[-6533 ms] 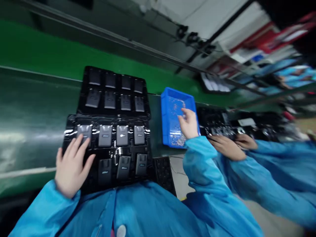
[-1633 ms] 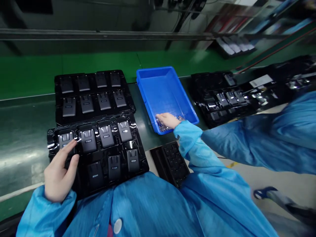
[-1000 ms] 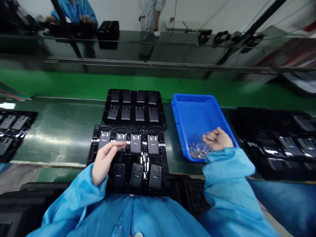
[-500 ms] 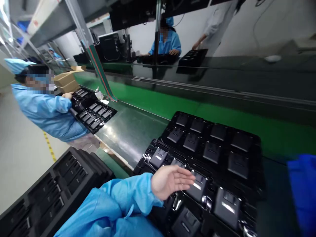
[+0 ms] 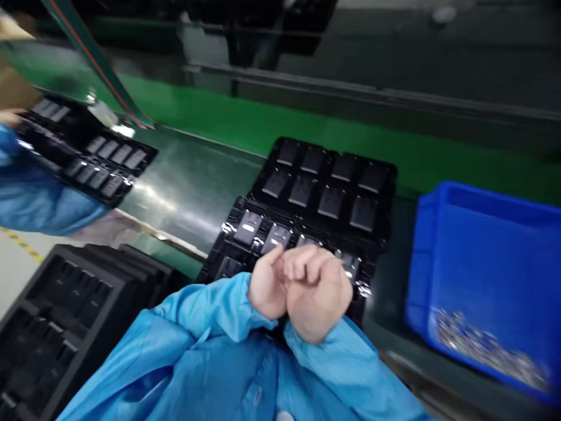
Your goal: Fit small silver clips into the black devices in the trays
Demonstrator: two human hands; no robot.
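My two hands meet over the near black tray [image 5: 232,225] of grey devices. My right hand [image 5: 318,292] is curled shut, its back toward me; whatever it holds is hidden. My left hand [image 5: 266,286] presses against it from the left, fingers bent around the right hand's fingers. A second black tray [image 5: 390,175] with two rows of dark devices lies just beyond the first. The blue bin [image 5: 482,257] sits at the right, with small metal parts [image 5: 482,348] heaped at its near end.
A dark green conveyor belt [image 5: 184,187] runs under the trays, with a bright green strip behind. At the left another person's blue sleeve [image 5: 39,199] rests by a further tray [image 5: 92,164]. Empty black trays [image 5: 65,304] are stacked at lower left.
My right hand left the blue bin and came over to my left hand above the near tray. The view swung left, then back down and right.
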